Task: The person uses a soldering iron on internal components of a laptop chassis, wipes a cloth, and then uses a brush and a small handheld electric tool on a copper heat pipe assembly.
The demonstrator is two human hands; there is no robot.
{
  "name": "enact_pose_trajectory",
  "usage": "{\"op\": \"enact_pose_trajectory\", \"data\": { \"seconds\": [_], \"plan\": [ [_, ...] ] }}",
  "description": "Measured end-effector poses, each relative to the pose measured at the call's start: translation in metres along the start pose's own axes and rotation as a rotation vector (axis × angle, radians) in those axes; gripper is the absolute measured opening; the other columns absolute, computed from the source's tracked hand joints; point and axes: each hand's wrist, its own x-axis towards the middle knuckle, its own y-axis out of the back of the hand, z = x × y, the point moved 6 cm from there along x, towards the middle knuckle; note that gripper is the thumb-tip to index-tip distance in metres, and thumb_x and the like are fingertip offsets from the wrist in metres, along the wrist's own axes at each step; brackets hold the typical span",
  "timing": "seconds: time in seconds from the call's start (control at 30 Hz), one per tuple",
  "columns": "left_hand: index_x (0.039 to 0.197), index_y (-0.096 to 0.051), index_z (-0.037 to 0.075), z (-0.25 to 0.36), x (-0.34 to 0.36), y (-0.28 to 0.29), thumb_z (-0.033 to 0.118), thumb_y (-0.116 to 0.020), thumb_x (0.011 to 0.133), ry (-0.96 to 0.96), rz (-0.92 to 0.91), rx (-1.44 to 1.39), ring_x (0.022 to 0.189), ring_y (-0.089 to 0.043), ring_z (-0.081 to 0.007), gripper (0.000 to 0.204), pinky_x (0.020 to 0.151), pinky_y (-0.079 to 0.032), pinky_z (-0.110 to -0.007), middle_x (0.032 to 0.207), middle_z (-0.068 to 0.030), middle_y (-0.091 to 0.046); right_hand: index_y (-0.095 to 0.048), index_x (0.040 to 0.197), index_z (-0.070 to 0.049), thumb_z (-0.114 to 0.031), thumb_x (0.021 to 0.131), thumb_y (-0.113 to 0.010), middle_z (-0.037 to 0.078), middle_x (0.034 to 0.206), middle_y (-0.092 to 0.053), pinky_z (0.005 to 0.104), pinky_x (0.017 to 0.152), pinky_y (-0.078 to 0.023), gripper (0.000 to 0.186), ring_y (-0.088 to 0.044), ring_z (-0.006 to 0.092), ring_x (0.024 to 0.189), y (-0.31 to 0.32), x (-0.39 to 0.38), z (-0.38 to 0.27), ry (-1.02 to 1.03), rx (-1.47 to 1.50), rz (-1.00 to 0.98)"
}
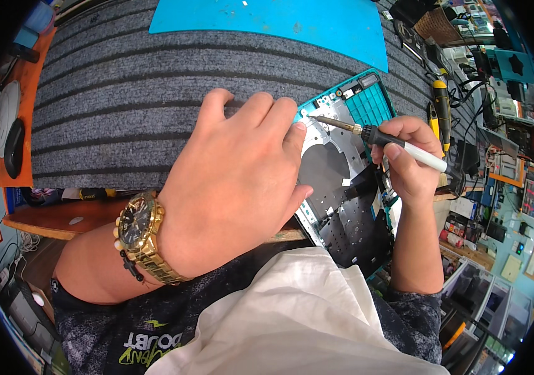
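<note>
In my right hand (412,159) is a soldering iron (398,142) with a white-and-black handle, its fingers closed round the grip. The iron's metal tip points left and meets, or nearly meets, the upper left corner area of an opened laptop casing (324,164). That casing has a teal rim, silver plates and a black lower part, and it lies tilted at the front edge of the bench. My left hand (242,162), with a gold watch (139,226) on the wrist, holds the casing's left edge. One fingertip presses close to the iron's tip; the other fingers are bent, their undersides hidden.
A ribbed grey mat (117,94) covers the bench, with a blue sheet (267,22) at the far side. Yellow-and-black hand tools (441,112) and cables stand to the right. At the left is an orange panel (35,106). White cloth (292,306) lies over my lap.
</note>
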Motion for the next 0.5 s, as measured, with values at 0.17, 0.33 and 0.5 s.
{"op": "enact_pose_trajectory", "data": {
  "seconds": [0.17, 0.33, 0.5],
  "plan": [
    [0.132, -0.078, -0.004, -0.0005, 0.0006, -0.0008, 0.032, -0.091, 0.087, 0.001, -0.007, -0.003, 0.128, -0.063, -0.0335, 0.059, 0.111, -0.044, -0.056, 0.137, -0.0171, -0.066, -0.072, 0.124, 0.008, 0.005, 0.099, -0.075, 0.012, 0.101, -0.080, 0.0289, 0.078, -0.062, 0.026, -0.076, 0.0145, 0.086, 0.0017, 0.0001, 0.0010, -0.010, -0.002, 0.002],
    [0.132, -0.078, -0.004, 0.0007, 0.0008, -0.0018, 0.032, -0.091, 0.087, 0.004, 0.008, 0.009, 0.129, -0.063, -0.0336, 0.059, 0.111, -0.044, -0.057, 0.137, -0.0171, -0.066, -0.073, 0.124, 0.007, 0.004, 0.099, -0.076, 0.012, 0.102, -0.080, 0.0281, 0.080, -0.062, 0.025, -0.076, 0.0134, 0.088, 0.0010, 0.0012, -0.0015, -0.012, -0.031, -0.003],
    [0.132, -0.077, -0.004, 0.0015, 0.0005, -0.0025, 0.031, -0.091, 0.086, 0.006, 0.003, 0.008, 0.130, -0.063, -0.0336, 0.060, 0.111, -0.044, -0.057, 0.138, -0.0170, -0.066, -0.073, 0.121, 0.006, 0.001, 0.099, -0.079, 0.010, 0.104, -0.080, 0.0281, 0.080, -0.062, 0.023, -0.076, 0.0124, 0.088, -0.0020, 0.0022, -0.0052, 0.025, -0.101, -0.019]
  ]
}}
